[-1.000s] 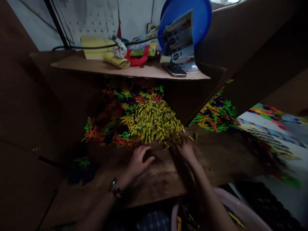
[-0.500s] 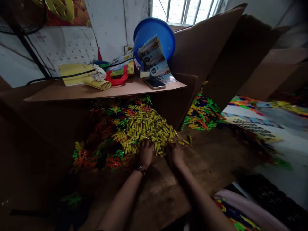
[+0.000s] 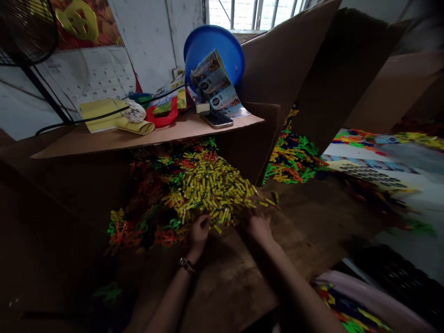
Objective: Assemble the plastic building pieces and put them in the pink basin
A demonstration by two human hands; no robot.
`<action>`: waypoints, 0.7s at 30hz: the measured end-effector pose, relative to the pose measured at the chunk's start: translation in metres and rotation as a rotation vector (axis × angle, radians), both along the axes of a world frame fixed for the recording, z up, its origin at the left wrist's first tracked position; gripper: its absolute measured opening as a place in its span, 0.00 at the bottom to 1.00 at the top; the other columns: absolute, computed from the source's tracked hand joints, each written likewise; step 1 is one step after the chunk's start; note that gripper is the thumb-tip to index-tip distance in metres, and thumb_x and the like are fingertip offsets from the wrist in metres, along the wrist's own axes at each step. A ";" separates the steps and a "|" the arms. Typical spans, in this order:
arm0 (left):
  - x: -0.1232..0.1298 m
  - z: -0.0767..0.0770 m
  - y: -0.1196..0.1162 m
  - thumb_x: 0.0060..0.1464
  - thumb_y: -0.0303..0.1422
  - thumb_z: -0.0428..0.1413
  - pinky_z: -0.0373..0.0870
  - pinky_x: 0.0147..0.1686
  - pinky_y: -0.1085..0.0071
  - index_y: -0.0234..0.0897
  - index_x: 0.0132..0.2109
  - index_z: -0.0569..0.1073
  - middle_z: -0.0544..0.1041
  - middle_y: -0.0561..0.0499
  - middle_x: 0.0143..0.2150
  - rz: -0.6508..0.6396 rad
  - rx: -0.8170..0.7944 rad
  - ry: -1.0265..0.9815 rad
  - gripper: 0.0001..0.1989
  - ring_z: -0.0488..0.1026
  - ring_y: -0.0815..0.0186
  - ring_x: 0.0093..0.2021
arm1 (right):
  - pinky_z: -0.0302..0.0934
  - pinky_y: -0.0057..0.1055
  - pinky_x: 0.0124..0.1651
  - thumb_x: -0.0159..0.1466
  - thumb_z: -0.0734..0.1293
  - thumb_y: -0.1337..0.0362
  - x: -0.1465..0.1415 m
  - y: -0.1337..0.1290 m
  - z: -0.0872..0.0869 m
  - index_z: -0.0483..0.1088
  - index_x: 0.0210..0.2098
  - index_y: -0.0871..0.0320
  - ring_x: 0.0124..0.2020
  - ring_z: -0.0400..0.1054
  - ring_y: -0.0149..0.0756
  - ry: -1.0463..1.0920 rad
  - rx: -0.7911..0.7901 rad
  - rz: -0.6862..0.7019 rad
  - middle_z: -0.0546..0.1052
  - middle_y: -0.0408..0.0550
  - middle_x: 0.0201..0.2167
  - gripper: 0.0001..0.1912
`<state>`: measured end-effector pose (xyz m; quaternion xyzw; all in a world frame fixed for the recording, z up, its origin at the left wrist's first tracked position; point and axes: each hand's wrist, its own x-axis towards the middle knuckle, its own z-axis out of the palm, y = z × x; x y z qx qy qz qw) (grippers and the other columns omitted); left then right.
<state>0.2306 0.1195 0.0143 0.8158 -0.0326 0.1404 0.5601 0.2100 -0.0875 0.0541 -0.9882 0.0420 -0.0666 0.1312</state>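
A heap of small yellow cylinders (image 3: 215, 185) lies on the brown work surface (image 3: 232, 273), partly over tangled coloured plastic pieces (image 3: 138, 231). At the heap's near edge is my left hand (image 3: 199, 233), with a bracelet on the wrist. Its fingers are curled with thumb and forefinger close together, and whatever lies between them is too small to make out. My right hand (image 3: 258, 226) rests at the heap's right front edge, fingers stretched toward the cylinders and partly lost in shadow. I see nothing held in it.
Above the heap, a cardboard flap (image 3: 104, 138) carries a phone (image 3: 217, 119), yellow paper (image 3: 99, 113) and a blue basin (image 3: 215, 51). Cardboard panels (image 3: 284, 60) rise behind. A pink tub (image 3: 367, 296) of coloured pieces stands at the lower right. A fan (image 3: 26, 32) is upper left.
My left hand has drawn back and left from the heap, its fingers now curled. My right hand has shifted slightly, its fingers more spread. The camera view has turned a little.
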 end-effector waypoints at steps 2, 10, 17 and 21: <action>-0.007 0.001 0.004 0.48 0.29 0.55 0.69 0.42 0.65 0.37 0.32 0.75 0.79 0.49 0.33 0.020 -0.066 0.037 0.05 0.75 0.62 0.37 | 0.48 0.50 0.52 0.62 0.60 0.59 0.005 0.007 -0.001 0.65 0.54 0.62 0.51 0.61 0.56 0.031 0.000 -0.011 0.70 0.64 0.49 0.22; -0.032 0.017 0.021 0.40 0.37 0.61 0.70 0.38 0.68 0.35 0.32 0.75 0.77 0.50 0.29 0.111 -0.437 0.227 0.11 0.74 0.64 0.33 | 0.53 0.46 0.54 0.63 0.62 0.65 0.023 0.011 0.001 0.70 0.42 0.62 0.41 0.70 0.40 0.103 0.179 -0.031 0.77 0.50 0.36 0.10; -0.041 0.033 0.014 0.31 0.34 0.65 0.72 0.38 0.68 0.35 0.30 0.74 0.77 0.50 0.32 0.084 -0.775 0.331 0.14 0.74 0.64 0.36 | 0.59 0.36 0.50 0.56 0.55 0.72 0.008 0.021 -0.005 0.70 0.46 0.63 0.48 0.68 0.43 -0.040 0.614 0.009 0.76 0.56 0.45 0.21; -0.049 0.034 0.002 0.30 0.33 0.66 0.72 0.39 0.67 0.35 0.29 0.74 0.77 0.50 0.33 0.069 -0.847 0.337 0.14 0.74 0.64 0.36 | 0.63 0.37 0.47 0.55 0.56 0.64 -0.006 0.043 -0.018 0.71 0.43 0.64 0.44 0.70 0.44 -0.097 0.898 0.025 0.77 0.54 0.42 0.20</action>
